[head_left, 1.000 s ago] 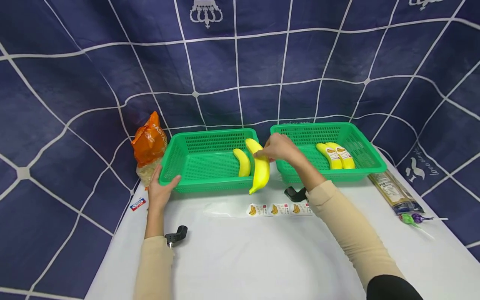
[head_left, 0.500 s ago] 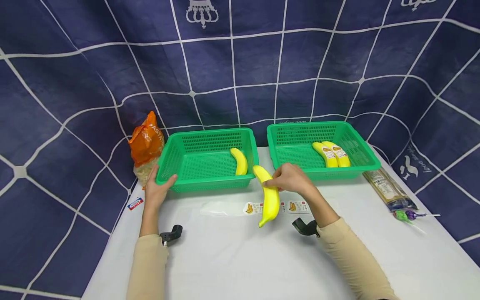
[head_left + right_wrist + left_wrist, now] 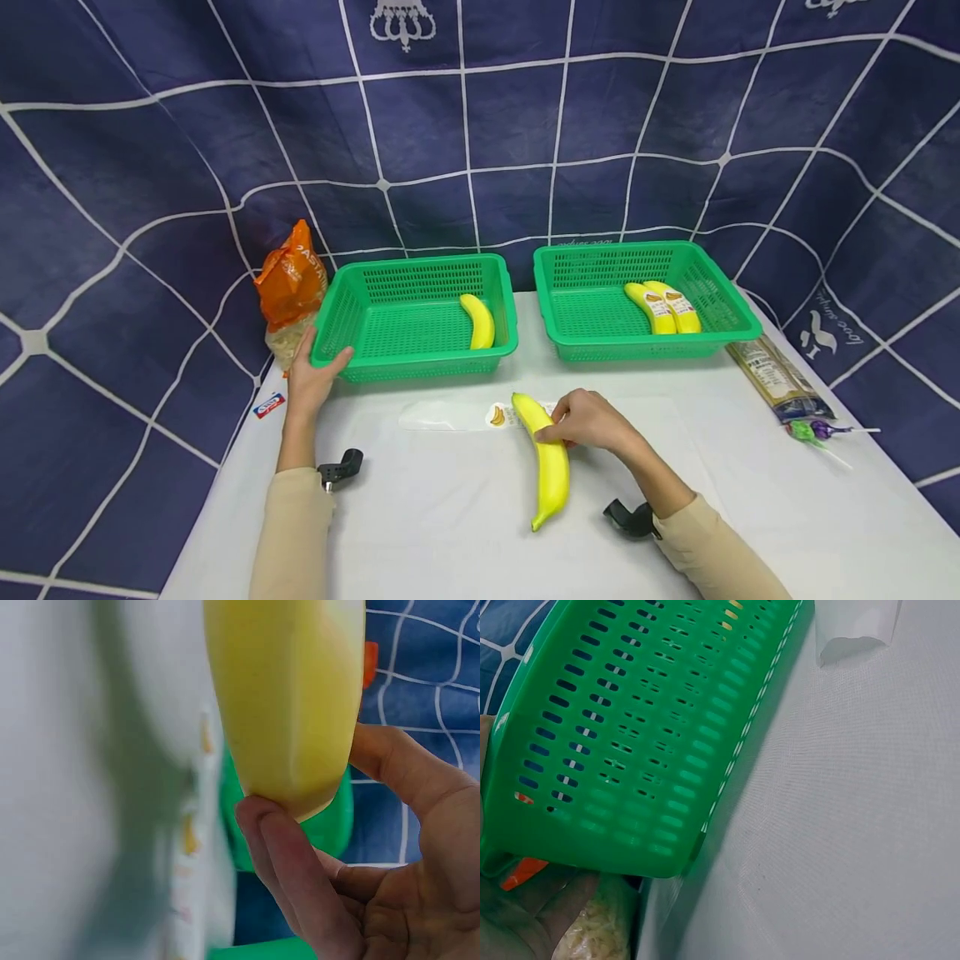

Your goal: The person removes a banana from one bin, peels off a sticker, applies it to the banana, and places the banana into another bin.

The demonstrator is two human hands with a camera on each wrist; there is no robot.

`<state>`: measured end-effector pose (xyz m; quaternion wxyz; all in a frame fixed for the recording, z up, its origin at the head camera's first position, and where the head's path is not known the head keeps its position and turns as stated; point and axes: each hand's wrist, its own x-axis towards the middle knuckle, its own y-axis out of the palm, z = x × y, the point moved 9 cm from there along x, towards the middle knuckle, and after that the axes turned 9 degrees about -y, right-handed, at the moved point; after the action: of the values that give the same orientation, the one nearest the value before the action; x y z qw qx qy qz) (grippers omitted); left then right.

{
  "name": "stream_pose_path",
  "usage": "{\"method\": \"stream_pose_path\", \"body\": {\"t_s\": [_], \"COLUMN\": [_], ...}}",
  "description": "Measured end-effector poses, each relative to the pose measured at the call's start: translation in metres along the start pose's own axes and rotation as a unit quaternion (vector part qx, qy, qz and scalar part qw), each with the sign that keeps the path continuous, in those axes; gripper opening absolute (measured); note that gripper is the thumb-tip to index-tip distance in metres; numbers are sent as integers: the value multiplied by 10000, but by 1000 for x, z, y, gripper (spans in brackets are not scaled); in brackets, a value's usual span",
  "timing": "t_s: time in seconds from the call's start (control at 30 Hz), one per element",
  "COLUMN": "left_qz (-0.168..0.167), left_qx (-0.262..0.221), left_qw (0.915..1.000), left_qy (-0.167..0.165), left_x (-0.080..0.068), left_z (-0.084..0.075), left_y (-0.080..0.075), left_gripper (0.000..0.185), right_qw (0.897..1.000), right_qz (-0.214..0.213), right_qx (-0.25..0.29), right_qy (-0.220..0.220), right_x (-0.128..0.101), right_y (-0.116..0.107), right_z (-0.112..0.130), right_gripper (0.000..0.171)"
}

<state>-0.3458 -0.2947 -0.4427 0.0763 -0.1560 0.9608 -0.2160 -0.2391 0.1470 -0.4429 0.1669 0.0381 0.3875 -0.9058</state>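
My right hand [image 3: 592, 421] pinches a yellow banana [image 3: 551, 467] near its middle, thumb on one side and fingers on the other. Low over the white table, the banana overlaps a strip of banana-picture stickers [image 3: 497, 415] in the head view; much of the strip is hidden behind banana and hand. Up close in the right wrist view, fingertips [image 3: 281, 825] press the banana's side. My left hand [image 3: 309, 379] spreads around the near left corner of a green basket [image 3: 420, 367], thumb and fingers stretched out against it. One banana [image 3: 480, 323] lies inside that basket.
A second green basket [image 3: 637, 346] at right holds two bananas [image 3: 663, 310] bearing stickers. An orange-topped pasta bag [image 3: 291, 287] stands left, by a small red-blue wrapper [image 3: 268, 406]. Along the right edge lie a long packet [image 3: 780, 379] and lollipops [image 3: 813, 431]. A blue curtain [image 3: 510, 125] hangs behind.
The right hand has carried the banana from beside the left basket's right end towards me, down over the sticker strip. The left hand stays at the basket corner.
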Motion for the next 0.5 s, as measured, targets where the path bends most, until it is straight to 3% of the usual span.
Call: {"method": "stream_pose_path", "body": {"t_s": [0.27, 0.5], "left_qz": [-164, -198], "left_qx": [-9, 38], "left_qw": [9998, 9995], "left_qy": [114, 240], "left_x": [-1, 0], "left_z": [1, 0], "left_y": [-3, -1], "left_gripper": [93, 92], "right_qw": [9995, 9982], "right_qz": [223, 523], "right_qx": [194, 278], "right_qy": [109, -50], "right_x": [-5, -5], "right_y": [16, 22], "right_z": [-20, -27], "right_gripper": [29, 32]}}
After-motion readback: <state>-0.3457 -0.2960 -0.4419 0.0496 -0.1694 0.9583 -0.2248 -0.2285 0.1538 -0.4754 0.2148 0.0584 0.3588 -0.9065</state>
